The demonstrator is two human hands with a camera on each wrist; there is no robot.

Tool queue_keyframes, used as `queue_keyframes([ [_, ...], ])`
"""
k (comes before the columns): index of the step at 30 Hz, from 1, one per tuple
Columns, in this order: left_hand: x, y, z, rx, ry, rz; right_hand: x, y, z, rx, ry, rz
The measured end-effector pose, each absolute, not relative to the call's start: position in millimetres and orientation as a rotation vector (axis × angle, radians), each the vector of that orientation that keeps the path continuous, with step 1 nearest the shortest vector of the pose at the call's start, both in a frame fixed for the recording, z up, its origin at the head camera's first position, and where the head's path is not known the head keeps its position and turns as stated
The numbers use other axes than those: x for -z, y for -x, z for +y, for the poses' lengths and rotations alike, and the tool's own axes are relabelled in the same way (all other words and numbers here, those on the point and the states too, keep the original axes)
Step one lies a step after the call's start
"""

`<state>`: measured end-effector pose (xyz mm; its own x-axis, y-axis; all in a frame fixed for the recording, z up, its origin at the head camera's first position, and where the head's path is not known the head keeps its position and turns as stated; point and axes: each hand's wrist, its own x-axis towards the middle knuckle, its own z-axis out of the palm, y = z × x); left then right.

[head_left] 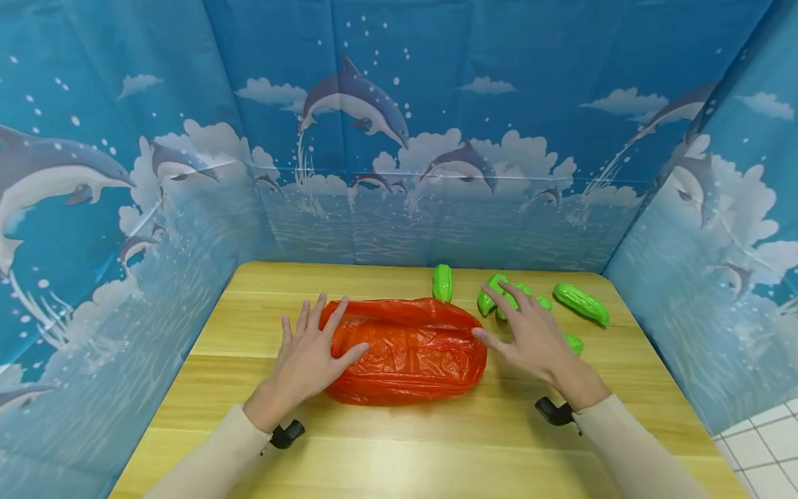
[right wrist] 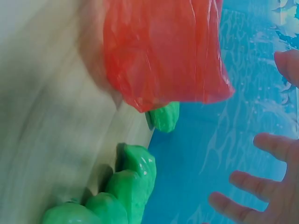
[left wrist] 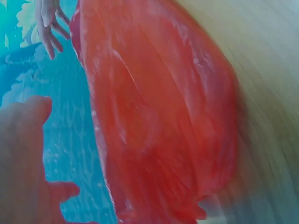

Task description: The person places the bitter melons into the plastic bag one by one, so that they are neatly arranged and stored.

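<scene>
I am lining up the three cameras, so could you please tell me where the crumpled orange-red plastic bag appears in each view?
Head: the crumpled orange-red plastic bag lies mid-table between both hands.
Left wrist: it fills the middle, blurred, top to bottom.
Right wrist: it sits at the top centre.
Shared landmark: the blue ocean-print backdrop, also seen at left wrist and right wrist.

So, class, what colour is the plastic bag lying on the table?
Orange-red, plainest in the head view: the plastic bag on the wooden table.
</scene>
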<state>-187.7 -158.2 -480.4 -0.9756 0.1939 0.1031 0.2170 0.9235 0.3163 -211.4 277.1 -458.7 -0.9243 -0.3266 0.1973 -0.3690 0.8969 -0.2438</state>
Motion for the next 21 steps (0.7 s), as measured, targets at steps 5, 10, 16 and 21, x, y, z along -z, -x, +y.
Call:
queue_keyframes([
  [5, 484, 195, -169, 0.604, 0.315, -3.049, 457, 229, 279, -0.446, -0.544, -2.917],
  [10, 486, 200, -178, 0.745, 0.303, -3.098, 454, 249, 280, -0.482, -0.577, -2.921],
  [16, 486, 205, -184, 0.865, 0.337, -3.108, 446, 277, 276, -0.493, -0.63, -2.962],
  [21, 485, 205, -186, 0.904, 0.401, -3.094, 442, 298, 274, -0.548, -0.662, -3.023],
])
